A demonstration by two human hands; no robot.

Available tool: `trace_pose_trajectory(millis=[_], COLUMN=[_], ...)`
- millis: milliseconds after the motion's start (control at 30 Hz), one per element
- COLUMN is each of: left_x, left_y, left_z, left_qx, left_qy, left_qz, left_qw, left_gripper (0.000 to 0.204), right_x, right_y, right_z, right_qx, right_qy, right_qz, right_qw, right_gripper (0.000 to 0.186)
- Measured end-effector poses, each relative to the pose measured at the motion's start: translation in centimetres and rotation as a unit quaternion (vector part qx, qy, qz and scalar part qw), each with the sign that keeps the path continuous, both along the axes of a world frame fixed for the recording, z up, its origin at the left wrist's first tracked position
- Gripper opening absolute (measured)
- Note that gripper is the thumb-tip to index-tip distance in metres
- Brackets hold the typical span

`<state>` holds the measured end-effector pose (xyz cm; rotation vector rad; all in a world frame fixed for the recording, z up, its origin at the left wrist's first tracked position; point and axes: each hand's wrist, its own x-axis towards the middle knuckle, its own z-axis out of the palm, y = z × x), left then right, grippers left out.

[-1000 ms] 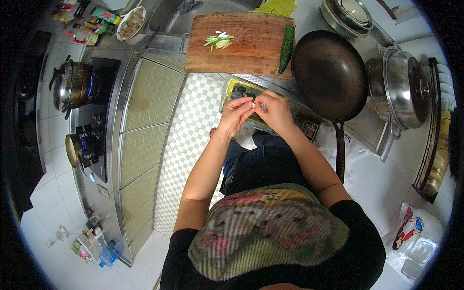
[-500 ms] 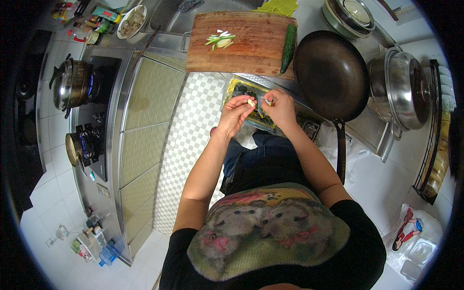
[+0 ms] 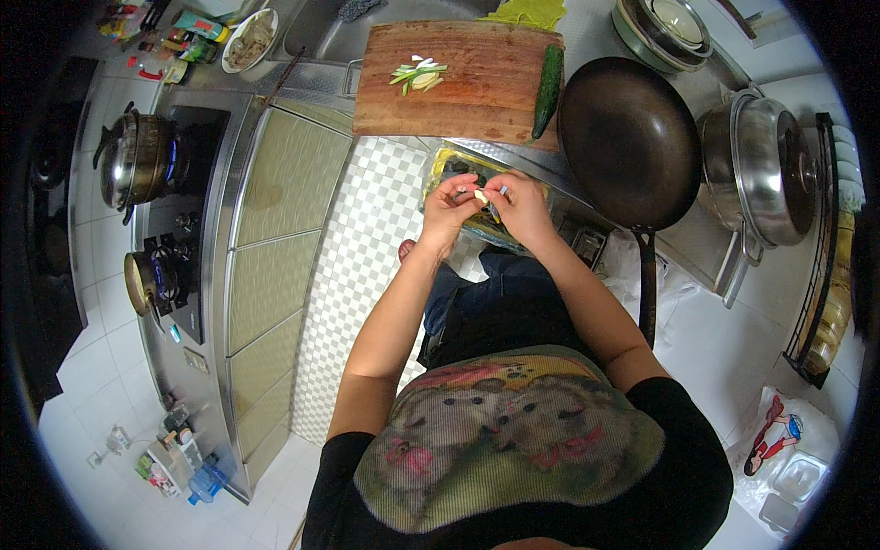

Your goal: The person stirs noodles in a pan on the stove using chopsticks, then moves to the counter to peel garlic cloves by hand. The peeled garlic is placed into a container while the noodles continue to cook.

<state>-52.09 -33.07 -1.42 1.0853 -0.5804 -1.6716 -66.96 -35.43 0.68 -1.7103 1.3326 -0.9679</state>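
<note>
My left hand (image 3: 445, 216) pinches a small pale garlic clove (image 3: 480, 196) between thumb and fingertips. On the clove's other side, my right hand (image 3: 521, 213) is closed, its fingertips pressed against it. Both hands are held over a yellow-rimmed waste bin (image 3: 429, 174) with dark scraps inside; they hide much of it. Beyond them lies a wooden cutting board (image 3: 477, 87), bearing cut scallion pieces (image 3: 423, 73) in a small heap and a whole cucumber (image 3: 548, 87) along its right side.
A large black wok (image 3: 629, 137) rests right of the board, beside a lidded steel pot (image 3: 765, 174). To the left, a steel pot (image 3: 136, 163) and a small pan (image 3: 139, 280) sit over lit burners. A sink (image 3: 321, 37) is behind, near a bowl of food (image 3: 249, 41).
My right hand has moved left, and its fingertips now meet the garlic clove held in my left hand. Before, the two hands were slightly apart.
</note>
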Motion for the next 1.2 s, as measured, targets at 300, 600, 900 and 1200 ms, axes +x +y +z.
trace_pose_trajectory(millis=[300, 600, 900, 1200], left_x=[0.2, 0.1, 0.5, 0.4], left_y=[0.1, 0.3, 0.3, 0.4], left_z=[-0.7, -0.5, 0.1, 0.5], left_qx=[-0.004, 0.007, 0.088, 0.115], left_qy=[0.009, 0.044, 0.168, 0.165], left_qz=[0.009, 0.009, 0.023, 0.039], left_qw=[1.0, 0.999, 0.982, 0.979], left_gripper=[0.035, 0.03, 0.019, 0.017], right_x=[0.2, -0.3, -0.4, -0.1], right_y=[0.4, 0.3, 0.5, 0.7], right_z=[1.5, 0.4, 1.5, 2.2], right_qx=[0.127, 0.028, 0.059, 0.037], right_qy=[0.003, 0.04, 0.011, 0.022], right_qz=[-0.015, -0.041, -0.037, -0.008], right_qw=[0.992, 0.998, 0.998, 0.999], right_gripper=[0.014, 0.013, 0.009, 0.01])
